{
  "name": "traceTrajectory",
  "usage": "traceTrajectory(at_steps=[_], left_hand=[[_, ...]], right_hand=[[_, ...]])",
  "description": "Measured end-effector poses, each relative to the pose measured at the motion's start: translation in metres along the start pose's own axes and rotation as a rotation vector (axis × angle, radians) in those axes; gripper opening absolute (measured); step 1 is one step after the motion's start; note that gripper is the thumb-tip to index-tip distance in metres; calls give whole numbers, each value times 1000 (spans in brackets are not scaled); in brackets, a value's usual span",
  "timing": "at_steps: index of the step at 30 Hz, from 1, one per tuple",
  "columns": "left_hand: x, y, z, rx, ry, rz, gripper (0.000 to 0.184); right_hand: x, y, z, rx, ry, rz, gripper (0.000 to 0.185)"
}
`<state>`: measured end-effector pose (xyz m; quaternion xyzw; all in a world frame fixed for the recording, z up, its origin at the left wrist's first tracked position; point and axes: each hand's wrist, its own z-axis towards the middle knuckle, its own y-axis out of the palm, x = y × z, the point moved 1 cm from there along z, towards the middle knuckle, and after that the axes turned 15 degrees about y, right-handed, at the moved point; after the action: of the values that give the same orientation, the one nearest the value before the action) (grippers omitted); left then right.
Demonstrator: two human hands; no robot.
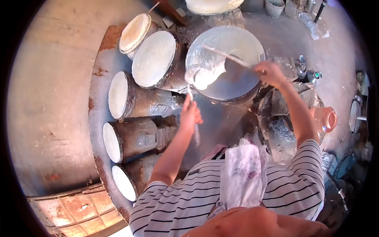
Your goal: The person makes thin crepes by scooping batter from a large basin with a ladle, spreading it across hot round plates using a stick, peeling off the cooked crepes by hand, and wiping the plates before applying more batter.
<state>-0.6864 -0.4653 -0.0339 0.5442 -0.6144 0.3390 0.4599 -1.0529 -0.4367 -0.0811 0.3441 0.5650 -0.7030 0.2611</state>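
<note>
A large round griddle (pixel 244 85) lies in front of me, with a pale film over its far side and a darker surface nearer to me. A soft white mass of batter or dough (pixel 207 77) sits at its left edge. My left hand (pixel 190 114) is closed around the handle of a long thin tool (pixel 190 94), whose upper end meets the white mass; the shape of that end is unclear. At the griddle's right rim, my right hand (pixel 270 73) is closed on a long flat stick (pixel 227 56), which reaches leftward over the surface.
Several round-topped drums, such as the large pale-topped drum (pixel 154 59), stand in an arc at left. Another pale round top (pixel 215 5) and a white bucket (pixel 274 7) are at the back. An orange-pink jug (pixel 324 118) stands at right, near metal flasks (pixel 314 76).
</note>
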Motion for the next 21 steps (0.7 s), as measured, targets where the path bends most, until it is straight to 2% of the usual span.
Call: traceTrajectory(at_steps=[1,2,3,5,6,8,9,10,12,14,16,18,21], left_hand=[[-6,8,-7,-26,31,52,52],[-8,8,-16,-56,65,105,53],[10,8,-35,-116,29,89,55],[54,-16,-57,-198,105,90,54],[66,-31,-63,-226,136,73,53],[87,-59,-50,-232,412,77,52],[98,-64,-43,-233,473,58,49],[103,-71,-38,-240,448,-34,49],[106,-90,-28,-270,404,-217,47],[103,-118,-22,-347,410,-281,46],[104,-144,-23,-385,483,-269,46],[115,-165,-27,-370,446,-258,49],[122,-177,-23,-406,420,-297,51]], right_hand=[[-10,4,-14,-54,65,-8,24],[-17,3,-29,-94,53,-171,24],[-16,8,-51,-25,-92,-230,25],[-38,6,-111,72,-16,-271,27],[-47,18,-136,135,116,-212,27],[-67,101,-141,141,541,488,30],[-131,126,-120,99,703,693,35],[-144,178,-101,24,697,928,37],[-171,273,-54,3,716,1064,29],[-171,345,-23,111,694,1205,30],[-188,363,-29,257,781,1278,33],[-200,371,-60,417,759,1405,36],[-210,355,-102,488,794,1359,39]])
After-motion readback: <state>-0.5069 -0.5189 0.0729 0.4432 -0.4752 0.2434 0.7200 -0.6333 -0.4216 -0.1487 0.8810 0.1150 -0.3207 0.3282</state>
